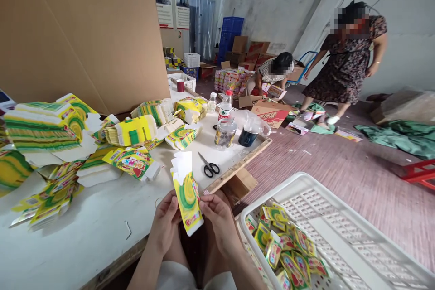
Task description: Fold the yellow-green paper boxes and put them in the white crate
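A: Mid-batch, I'd judge! In the white slatted plastic crate (343,235) to the right of the knees lies a loose heap of small yellow, green and red packs (294,253). That looks like the finished share, though whether they're filled, I can't tell.

B: And what's left?

A: Plenty, by the look of it! On the white-topped, wood-edged desk (102,217) there's a big fanned stack of yellow-and-green printed cardboard cartons (42,133), with more bundles beside it, all apparently waiting.

B: Now the hands! Where's the piece being worked?

A: Right between them, above the lap at the desk's edge: one slim yellow-and-green cardboard carton (186,195), tilted, white flaps sticking up at the far end. Its near end looks closed; I can't be sure.

B: The grip?

A: Light! The left hand (166,219) pinches the left edge, thumb in front, fingers curled behind. The right hand (219,217) nips the opposite edge between thumb and fingertips. Neither is clenched, neither free.

B: And those black-handled scissors (211,170)?

A: Lying on the desk just beyond, untouched!
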The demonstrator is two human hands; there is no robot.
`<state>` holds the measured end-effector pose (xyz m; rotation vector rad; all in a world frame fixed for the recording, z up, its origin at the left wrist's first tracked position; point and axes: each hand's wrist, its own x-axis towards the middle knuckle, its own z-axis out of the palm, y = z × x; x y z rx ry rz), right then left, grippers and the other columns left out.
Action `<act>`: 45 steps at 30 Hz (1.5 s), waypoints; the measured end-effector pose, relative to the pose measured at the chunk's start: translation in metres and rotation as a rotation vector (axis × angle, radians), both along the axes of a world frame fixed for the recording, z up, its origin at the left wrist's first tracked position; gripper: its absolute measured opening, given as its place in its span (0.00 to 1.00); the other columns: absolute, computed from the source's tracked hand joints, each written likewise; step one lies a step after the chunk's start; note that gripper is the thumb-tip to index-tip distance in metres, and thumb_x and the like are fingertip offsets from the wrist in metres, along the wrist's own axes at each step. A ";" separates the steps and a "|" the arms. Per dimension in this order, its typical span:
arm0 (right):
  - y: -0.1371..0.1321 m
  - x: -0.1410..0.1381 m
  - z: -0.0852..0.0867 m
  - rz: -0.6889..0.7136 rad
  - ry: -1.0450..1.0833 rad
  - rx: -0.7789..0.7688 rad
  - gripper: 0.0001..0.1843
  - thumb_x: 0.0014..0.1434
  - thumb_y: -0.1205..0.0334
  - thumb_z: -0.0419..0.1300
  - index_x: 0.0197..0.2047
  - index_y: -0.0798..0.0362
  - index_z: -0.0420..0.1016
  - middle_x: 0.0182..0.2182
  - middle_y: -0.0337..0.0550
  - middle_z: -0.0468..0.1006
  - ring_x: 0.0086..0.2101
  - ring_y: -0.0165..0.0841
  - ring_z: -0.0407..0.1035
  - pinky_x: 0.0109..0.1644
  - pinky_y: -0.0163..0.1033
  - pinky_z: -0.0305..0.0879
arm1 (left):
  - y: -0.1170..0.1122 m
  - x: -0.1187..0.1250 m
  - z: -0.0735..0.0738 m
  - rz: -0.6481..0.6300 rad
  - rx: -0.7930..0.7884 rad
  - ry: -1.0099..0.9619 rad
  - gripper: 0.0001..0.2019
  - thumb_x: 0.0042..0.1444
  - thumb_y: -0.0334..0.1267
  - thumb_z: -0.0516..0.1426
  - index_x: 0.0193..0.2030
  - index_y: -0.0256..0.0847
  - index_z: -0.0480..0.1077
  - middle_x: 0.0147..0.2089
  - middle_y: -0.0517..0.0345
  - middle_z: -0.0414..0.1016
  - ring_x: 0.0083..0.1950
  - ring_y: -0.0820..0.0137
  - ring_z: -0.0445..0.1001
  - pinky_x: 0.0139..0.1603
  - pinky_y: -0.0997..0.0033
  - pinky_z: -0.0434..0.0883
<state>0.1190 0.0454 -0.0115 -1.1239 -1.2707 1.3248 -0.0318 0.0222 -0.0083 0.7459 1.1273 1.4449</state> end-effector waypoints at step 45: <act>0.004 0.038 0.011 -0.093 -0.145 0.073 0.10 0.62 0.54 0.61 0.37 0.52 0.75 0.26 0.38 0.75 0.26 0.30 0.66 0.29 0.34 0.63 | 0.011 0.024 0.026 -0.284 -0.049 0.428 0.23 0.60 0.43 0.63 0.60 0.42 0.67 0.45 0.51 0.84 0.45 0.59 0.81 0.47 0.65 0.76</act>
